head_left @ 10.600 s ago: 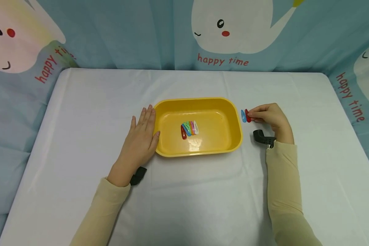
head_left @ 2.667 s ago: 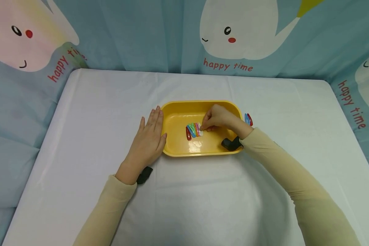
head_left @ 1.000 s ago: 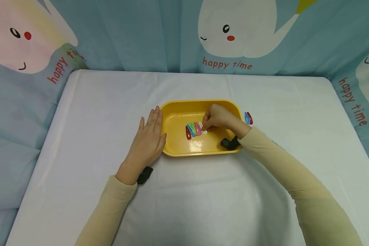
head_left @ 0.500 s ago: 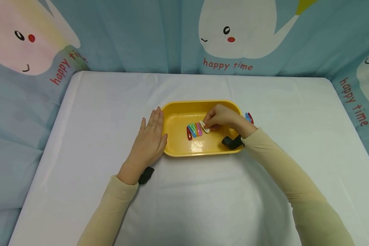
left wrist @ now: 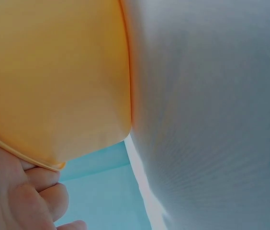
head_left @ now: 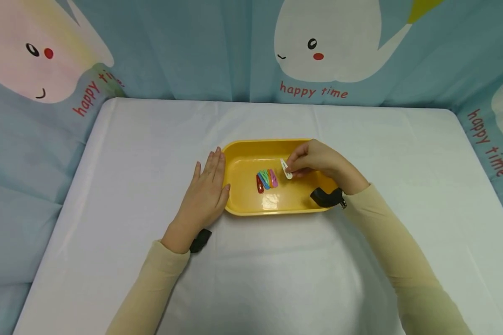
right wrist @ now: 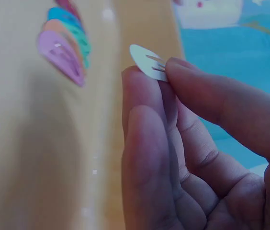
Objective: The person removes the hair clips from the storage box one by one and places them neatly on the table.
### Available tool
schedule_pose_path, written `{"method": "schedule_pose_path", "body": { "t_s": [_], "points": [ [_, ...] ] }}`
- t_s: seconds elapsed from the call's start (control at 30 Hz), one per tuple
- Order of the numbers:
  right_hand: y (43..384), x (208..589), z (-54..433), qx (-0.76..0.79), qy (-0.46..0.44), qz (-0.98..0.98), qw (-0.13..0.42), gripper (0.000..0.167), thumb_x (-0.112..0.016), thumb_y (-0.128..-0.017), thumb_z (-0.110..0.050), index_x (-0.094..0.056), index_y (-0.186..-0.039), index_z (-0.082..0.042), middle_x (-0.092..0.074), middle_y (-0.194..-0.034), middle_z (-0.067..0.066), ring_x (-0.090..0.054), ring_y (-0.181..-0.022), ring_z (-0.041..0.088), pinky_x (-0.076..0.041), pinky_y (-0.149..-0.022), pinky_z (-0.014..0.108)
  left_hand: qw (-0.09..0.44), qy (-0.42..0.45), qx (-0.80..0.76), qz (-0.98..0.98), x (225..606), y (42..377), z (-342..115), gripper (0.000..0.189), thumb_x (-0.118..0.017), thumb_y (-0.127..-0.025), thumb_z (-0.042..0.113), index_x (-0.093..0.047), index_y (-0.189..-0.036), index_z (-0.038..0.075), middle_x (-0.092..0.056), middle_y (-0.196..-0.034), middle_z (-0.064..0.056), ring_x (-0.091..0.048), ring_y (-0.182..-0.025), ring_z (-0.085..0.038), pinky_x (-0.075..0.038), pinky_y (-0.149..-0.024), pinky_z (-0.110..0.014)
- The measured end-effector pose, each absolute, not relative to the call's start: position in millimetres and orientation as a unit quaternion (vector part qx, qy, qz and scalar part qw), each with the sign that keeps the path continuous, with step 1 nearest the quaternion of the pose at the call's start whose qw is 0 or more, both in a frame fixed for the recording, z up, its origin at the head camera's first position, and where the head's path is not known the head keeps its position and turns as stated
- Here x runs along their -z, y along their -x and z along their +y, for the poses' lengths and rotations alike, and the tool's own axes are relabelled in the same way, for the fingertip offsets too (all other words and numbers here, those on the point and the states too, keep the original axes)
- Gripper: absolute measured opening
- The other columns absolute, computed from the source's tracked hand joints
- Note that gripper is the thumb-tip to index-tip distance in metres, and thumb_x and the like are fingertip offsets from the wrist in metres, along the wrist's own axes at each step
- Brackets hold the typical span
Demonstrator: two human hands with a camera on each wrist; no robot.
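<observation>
In the head view my right hand (head_left: 316, 160) pinches a white snap hair clip (head_left: 286, 169) between thumb and fingers, above the yellow tray (head_left: 230, 204). The right wrist view shows the white clip (right wrist: 147, 62) at the fingertips, apart from the others. To its left in the tray lies a row of hair clips: a red clip (head_left: 260, 184), blue, green and orange ones, and a pink clip (head_left: 274, 178) at the right end. My left hand (head_left: 203, 193) rests along the tray's left rim with fingers straight. In the left wrist view, its fingers (left wrist: 41, 194) touch the tray's outside.
A white cloth (head_left: 251, 279) covers the table. Blue curtains (head_left: 197, 51) with whale prints stand along the back and sides. A black wrist camera (head_left: 327, 197) on the right wrist hangs over the tray's right part.
My right hand took a red clip outside the tray, later gripped the white clip at the row's end, and now has lifted it away rightward. The red and blue clips outside are now hidden.
</observation>
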State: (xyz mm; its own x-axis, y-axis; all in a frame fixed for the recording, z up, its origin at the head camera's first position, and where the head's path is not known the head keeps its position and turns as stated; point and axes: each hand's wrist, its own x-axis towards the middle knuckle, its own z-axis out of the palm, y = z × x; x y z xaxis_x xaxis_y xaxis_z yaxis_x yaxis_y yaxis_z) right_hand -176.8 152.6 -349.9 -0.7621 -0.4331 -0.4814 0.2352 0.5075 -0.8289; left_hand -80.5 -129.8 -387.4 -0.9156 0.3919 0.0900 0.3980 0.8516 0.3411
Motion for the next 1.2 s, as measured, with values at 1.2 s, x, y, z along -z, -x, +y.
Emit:
{"method": "schedule_pose_path", "body": {
  "t_s": [1.2],
  "points": [
    [153.9,341.5,199.0,0.627,0.074,0.729,0.265,0.013,-0.061,-0.087,0.004,-0.07,-0.082,-0.004,-0.069,-0.077,0.004,-0.067,-0.072,0.014,-0.055,-0.069,0.026,0.002,0.204,0.182,-0.962,387.1,82.0,-130.5,0.065,-0.034,-0.099,0.025,-0.006,-0.149,-0.006,0.0,-0.157,-0.015,0.0,-0.144,-0.026,-0.002,-0.113,-0.048]
  ]
}}
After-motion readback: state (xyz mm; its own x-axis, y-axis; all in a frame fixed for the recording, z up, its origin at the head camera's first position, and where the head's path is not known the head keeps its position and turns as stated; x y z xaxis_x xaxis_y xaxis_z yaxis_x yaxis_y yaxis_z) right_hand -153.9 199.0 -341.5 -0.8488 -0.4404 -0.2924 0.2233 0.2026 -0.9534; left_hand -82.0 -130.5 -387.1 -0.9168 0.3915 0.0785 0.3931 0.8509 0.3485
